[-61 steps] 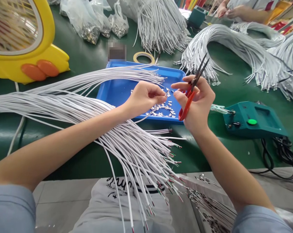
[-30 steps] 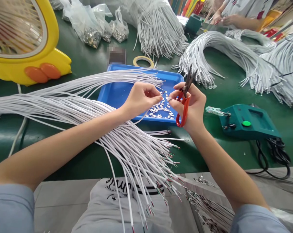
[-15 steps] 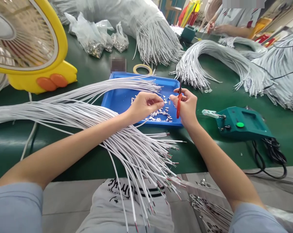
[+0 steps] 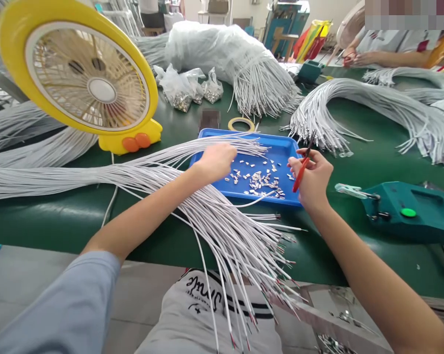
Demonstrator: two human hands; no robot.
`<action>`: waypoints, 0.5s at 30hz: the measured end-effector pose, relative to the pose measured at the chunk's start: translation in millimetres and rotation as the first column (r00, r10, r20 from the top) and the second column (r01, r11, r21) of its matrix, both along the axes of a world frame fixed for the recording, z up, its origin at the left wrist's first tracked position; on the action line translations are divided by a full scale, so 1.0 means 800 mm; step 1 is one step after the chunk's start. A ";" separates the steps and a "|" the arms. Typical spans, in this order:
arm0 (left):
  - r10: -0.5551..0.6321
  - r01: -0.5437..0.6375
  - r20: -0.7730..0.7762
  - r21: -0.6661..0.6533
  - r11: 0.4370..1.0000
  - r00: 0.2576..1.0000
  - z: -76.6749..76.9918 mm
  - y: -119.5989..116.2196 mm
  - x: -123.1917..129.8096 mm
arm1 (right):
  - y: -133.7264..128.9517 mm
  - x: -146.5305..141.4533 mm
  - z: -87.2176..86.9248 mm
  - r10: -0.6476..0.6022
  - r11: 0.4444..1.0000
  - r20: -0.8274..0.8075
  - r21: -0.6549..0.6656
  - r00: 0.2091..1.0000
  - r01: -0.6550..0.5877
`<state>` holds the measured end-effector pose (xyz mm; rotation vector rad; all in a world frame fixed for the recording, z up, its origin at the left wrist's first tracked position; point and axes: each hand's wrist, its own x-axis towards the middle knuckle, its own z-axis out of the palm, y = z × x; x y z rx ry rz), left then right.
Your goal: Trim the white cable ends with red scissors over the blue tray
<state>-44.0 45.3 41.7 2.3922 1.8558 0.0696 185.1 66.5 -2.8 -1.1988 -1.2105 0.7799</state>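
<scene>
Right hand (image 4: 312, 174) retains red-handled scissors (image 4: 302, 172) at the right end of the blue tray (image 4: 216, 189). Left hand (image 4: 219, 160) is over the tray's left part, beside white cables (image 4: 240, 143). Small metal pieces (image 4: 261, 181) lie scattered in the tray.

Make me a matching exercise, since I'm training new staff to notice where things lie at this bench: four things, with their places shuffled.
Things
1. Yellow plastic fan
2. Black-bladed scissors with red handles
3. Ring of yellow tape
4. Teal device with a bright green button

Places
A. Lying just beyond the blue plastic tray
B. On the table, to the right of the right hand
C. Standing to the left of the tray
D. Held in the right hand

Right pairs: 1-C, 2-D, 3-A, 4-B
</scene>
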 end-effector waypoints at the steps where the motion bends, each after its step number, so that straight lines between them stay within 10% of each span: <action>1: 0.083 -0.082 -0.022 0.028 0.996 0.996 0.001 0.009 -0.010 | -0.001 -0.001 0.000 -0.005 1.000 -0.002 0.002 1.000 0.005; 6: 0.316 -0.310 -0.069 0.090 0.947 0.946 -0.006 0.044 -0.037 | -0.004 -0.002 0.001 0.001 1.000 -0.009 0.020 1.000 -0.001; 15: 0.289 -0.275 -0.068 0.165 0.947 0.955 0.002 0.032 -0.030 | -0.004 -0.002 0.000 0.020 0.999 -0.039 0.030 0.999 -0.019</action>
